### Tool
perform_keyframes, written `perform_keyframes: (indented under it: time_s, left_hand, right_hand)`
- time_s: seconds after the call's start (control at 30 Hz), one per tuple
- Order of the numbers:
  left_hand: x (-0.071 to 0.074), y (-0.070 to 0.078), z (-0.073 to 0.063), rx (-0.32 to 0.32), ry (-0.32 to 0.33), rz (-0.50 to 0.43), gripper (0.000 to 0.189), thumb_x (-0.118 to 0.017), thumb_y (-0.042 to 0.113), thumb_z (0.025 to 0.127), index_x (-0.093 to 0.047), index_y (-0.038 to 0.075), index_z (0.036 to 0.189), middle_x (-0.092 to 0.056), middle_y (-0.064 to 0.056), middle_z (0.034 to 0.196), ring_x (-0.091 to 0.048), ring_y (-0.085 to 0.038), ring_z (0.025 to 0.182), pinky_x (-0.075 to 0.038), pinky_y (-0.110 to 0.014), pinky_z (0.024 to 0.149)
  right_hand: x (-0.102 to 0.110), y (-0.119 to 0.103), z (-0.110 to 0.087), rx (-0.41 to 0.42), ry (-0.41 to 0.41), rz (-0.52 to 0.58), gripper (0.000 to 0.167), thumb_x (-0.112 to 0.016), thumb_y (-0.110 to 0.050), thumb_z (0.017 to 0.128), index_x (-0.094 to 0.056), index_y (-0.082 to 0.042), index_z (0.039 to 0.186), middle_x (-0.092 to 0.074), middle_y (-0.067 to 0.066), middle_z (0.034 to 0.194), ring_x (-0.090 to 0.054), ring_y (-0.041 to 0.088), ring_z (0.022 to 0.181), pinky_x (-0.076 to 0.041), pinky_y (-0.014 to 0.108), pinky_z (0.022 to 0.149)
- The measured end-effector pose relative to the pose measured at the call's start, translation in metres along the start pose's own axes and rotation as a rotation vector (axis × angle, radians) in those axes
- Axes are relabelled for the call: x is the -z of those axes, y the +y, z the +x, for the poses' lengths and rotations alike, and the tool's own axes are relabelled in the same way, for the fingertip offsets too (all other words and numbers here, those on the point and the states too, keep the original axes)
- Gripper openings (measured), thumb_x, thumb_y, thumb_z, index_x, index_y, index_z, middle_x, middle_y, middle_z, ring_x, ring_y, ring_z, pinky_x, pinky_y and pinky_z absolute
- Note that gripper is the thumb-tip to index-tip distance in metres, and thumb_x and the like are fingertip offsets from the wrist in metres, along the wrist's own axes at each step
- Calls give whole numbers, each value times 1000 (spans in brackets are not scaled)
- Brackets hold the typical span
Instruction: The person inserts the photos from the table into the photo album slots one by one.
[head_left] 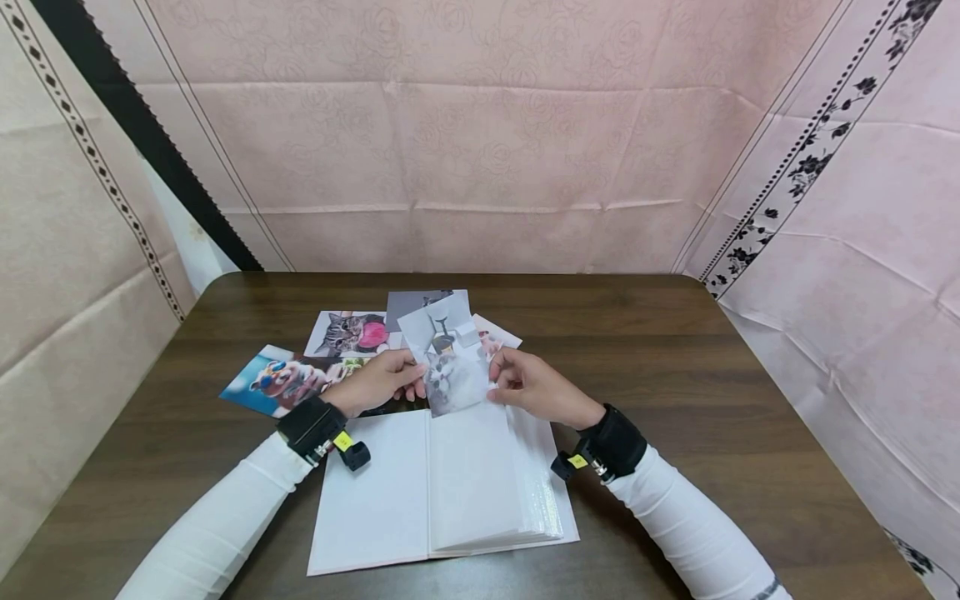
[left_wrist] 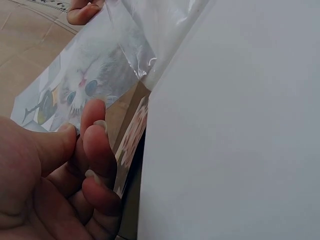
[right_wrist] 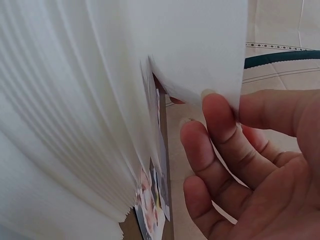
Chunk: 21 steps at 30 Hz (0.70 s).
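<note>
A photo print of a white cat [head_left: 450, 358] is held upright and tilted above the top edge of an open white photo album [head_left: 375, 500]. My left hand [head_left: 382, 382] pinches its left edge between thumb and fingers. On the opposite edge, my right hand [head_left: 540, 390] pinches it with thumb and index finger. In the left wrist view, the print's lower end meets a clear plastic sleeve [left_wrist: 162, 30] of the album; how far inside it sits, I cannot tell. The right wrist view shows the print's plain white back [right_wrist: 200, 45] beside the fanned album pages [right_wrist: 65, 100].
Behind the album lie several loose photos: a furry animal in sunglasses [head_left: 281, 379], a tabby cat with a pink ball [head_left: 348, 333], a grey one [head_left: 405, 308] and one partly hidden at right [head_left: 498, 332]. The brown wooden table [head_left: 675, 400] extends to both sides.
</note>
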<state>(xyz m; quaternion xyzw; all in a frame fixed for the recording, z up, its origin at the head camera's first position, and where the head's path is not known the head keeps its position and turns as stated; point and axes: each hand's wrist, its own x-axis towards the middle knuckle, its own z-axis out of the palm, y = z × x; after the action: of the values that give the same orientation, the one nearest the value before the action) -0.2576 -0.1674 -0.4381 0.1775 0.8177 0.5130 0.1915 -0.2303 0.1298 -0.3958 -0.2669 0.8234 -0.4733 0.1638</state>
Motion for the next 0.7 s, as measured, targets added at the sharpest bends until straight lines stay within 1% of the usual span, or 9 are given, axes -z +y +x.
perform_keyframes:
  time_s: [0.17,0.33,0.7]
  left_hand:
    - [-1,0,0,21,2,2,22,-46,19,109,-58,1,102,-67,-6,86,-55,-19,77,-44,-25,70]
    - [-2,1,-1,39,-1,8,23,-46,20,109,-59,3,103,-67,-5,86,-55,-20,78,-43,-26,70]
    - [-1,-1,-1,27,-17,30,24,-46,21,109,-59,1,106,-65,-6,86,-53,-20,78,-42,-26,69]
  right_hand:
    - [-1,1,0,7,2,-8,16,-67,-4,96,-54,-3,105,-53,1,73,-49,19,71,-37,23,62]
    - [-2,1,0,13,7,-10,16,-67,-4,96,-53,-3,104,-51,1,73,-48,19,70,-36,23,61]
    - [-2,2,1,33,15,-6,15,-67,-3,96,-52,-3,101,-48,1,72,-45,19,68,-34,23,60]
